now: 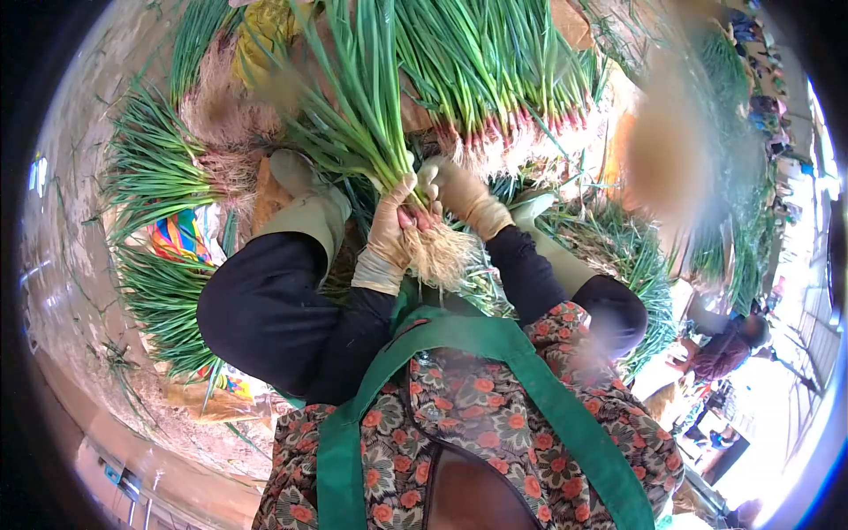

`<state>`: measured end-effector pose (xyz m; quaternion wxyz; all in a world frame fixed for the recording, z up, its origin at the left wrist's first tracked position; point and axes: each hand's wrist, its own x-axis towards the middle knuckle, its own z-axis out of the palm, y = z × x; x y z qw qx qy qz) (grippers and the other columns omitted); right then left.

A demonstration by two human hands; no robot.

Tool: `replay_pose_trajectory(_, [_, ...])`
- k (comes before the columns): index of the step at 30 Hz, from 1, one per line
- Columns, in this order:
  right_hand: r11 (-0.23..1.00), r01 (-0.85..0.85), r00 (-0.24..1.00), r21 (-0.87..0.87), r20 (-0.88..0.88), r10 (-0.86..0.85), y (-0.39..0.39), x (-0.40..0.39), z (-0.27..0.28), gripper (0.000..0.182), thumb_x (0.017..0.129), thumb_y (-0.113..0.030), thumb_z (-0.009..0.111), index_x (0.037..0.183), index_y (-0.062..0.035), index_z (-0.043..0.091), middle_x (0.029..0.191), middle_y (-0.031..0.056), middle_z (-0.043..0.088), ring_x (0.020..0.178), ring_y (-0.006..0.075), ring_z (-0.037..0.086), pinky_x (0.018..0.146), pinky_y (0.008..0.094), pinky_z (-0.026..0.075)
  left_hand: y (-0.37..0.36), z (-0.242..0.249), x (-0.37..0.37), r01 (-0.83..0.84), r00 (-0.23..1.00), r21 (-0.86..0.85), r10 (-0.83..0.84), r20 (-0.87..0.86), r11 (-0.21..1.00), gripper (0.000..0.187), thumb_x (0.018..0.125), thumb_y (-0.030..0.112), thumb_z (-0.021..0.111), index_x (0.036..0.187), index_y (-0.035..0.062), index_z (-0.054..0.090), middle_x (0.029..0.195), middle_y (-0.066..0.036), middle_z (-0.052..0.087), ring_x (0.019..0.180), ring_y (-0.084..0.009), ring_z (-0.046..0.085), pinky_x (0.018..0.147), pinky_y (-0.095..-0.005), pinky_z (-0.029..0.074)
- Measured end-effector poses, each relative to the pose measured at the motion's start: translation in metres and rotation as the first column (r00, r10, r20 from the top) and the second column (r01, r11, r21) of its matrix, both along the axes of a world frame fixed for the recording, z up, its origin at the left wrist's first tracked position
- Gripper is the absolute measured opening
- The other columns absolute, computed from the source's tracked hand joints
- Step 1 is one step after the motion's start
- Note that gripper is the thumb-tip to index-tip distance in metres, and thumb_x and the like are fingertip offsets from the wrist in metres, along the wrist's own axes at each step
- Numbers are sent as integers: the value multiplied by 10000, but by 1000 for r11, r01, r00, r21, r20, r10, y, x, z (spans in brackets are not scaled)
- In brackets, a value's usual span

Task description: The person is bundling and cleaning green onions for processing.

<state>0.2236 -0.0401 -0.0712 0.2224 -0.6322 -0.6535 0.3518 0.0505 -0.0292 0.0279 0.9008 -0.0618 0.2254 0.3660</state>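
Observation:
A bunch of spring onions (378, 132) with long green leaves, reddish bulbs and pale stringy roots rises tilted between my hands. My left hand (389, 231), in a pale glove, is wrapped round its lower stems just above the roots. My right hand (465, 196), gloved too, has its fingers curled and pressed against the stems from the other side; its fingertips are partly hidden. The roots (439, 253) hang below both hands, over my lap.
A row of spring onions (503, 97) lies ahead. More bundles (163, 163) lie at left, with a colourful cloth (181, 237) among them. Loose leaves (618, 247) lie by my right knee. Other people (729, 349) sit at far right. Blurred spots hide parts of the upper right.

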Motion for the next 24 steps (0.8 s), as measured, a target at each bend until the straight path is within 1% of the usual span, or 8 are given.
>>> replay_pose_trajectory(2, [904, 427, 875, 22, 242, -419, 30, 5, 62, 242, 856, -260, 528, 985, -62, 580, 872, 191, 634, 792, 355, 613, 713, 410, 481, -3, -23, 1, 10, 999, -111, -15, -39, 994, 272, 813, 189, 649, 1042, 64, 570, 907, -89, 641, 741, -182, 607, 686, -344, 521])
replay_pose_trajectory(8, [941, 204, 879, -271, 473, -55, 32, 16, 63, 338, 865, -349, 522, 970, -32, 570, 843, 207, 627, 813, 363, 611, 707, 447, 475, 1, 6, 9, -21, 945, -162, -33, -325, 987, 276, 793, 193, 666, 608, 72, 500, 773, -99, 624, 675, -199, 617, 700, -336, 529])
replay_pose_trajectory(10, [983, 140, 882, -122, 466, -68, 10, -6, 80, 297, 869, -317, 516, 1042, -82, 570, 840, 164, 637, 795, 338, 621, 681, 411, 502, -1, -18, 2, 85, 916, -58, -101, -388, 995, 202, 801, 231, 661, 794, 41, 593, 511, -58, 515, 398, -164, 489, 606, -287, 516])
replay_pose_trajectory(15, [828, -297, 870, -476, 223, 441, -43, -18, 95, 340, 870, -304, 543, 1145, -103, 551, 988, 167, 619, 869, 259, 620, 801, 381, 484, -5, -31, 13, 110, 851, -79, -135, -508, 991, 242, 779, 241, 678, 883, 30, 624, 510, -39, 507, 381, -156, 480, 458, -277, 461])
replay_pose_trajectory(18, [923, -226, 703, -311, -708, -67, -39, 16, 46, 390, 893, -318, 536, 1191, -68, 507, 1039, 121, 603, 928, 208, 594, 866, 356, 457, -8, -36, 12, 93, 842, -19, -88, -532, 996, 220, 762, 226, 689, 809, 31, 599, 464, -21, 454, 369, -160, 474, 404, -294, 444])
replay_pose_trajectory(19, [723, -112, 665, -682, -592, -455, -21, 10, 78, 435, 906, -281, 533, 1248, -29, 440, 1052, 81, 589, 966, 200, 569, 904, 339, 437, -11, -46, 10, 120, 842, -13, -108, -529, 993, 219, 760, 224, 691, 789, 32, 589, 456, -21, 444, 370, -162, 475, 408, -295, 447])
replay_pose_trajectory(20, [717, -224, 421, -660, -730, -539, -14, 10, 73, 432, 904, -235, 539, 1270, -40, 416, 1092, 103, 576, 1000, 209, 559, 925, 331, 425, -13, -56, 10, 150, 841, -7, -131, -525, 989, 220, 758, 222, 693, 769, 34, 580, 448, -21, 434, 372, -164, 476, 413, -297, 451])
replay_pose_trajectory(24, [992, 113, 838, 57, -542, -64, 15, -33, 76, 351, 881, -221, 552, 1180, -46, 494, 993, 94, 583, 892, 207, 587, 857, 311, 459, -15, -40, 6, 254, 759, 5, -196, -621, 967, 222, 762, 217, 682, 813, 26, 581, 563, -59, 516, 417, -179, 498, 425, -307, 459])
